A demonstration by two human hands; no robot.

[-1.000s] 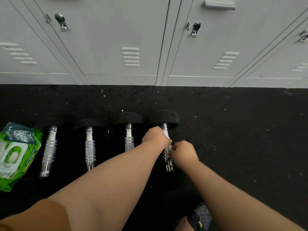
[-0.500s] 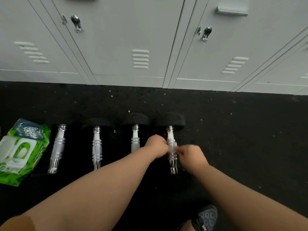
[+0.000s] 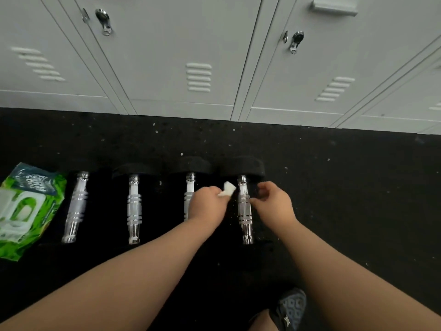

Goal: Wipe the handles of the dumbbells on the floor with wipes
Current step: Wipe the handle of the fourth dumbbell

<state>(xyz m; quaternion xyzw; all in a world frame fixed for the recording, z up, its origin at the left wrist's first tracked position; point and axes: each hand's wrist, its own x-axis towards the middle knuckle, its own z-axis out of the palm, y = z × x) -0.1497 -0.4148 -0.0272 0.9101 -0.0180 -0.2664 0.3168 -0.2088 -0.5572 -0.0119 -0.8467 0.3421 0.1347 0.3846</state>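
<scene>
Centre frame, our left hand (image 3: pixel 208 203) pinches a white wipe (image 3: pixel 228 188) beside the rightmost dumbbell handle (image 3: pixel 244 206), hiding the third handle (image 3: pixel 189 187); our right hand (image 3: pixel 274 203), fingers loosely curled, holds nothing we can see.

Grey lockers (image 3: pixel 167 56) behind black floor (image 3: pixel 346 187); patterned shoe (image 3: pixel 292 309), probably.

Both forearms are bare from the bottom edge of the picture up to the wrists, with no sleeve, watch, band or ring showing on either. The left hand (image 3: pixel 208 203) and the right hand (image 3: pixel 274 203) wear no gloves. At the bottom, between the arms, part of a bare leg shows, and beside it a dark shoe (image 3: pixel 292 306) with a grey-blue patterned upper and a small pale mark near its lower edge. No other clothing is in the picture.
</scene>
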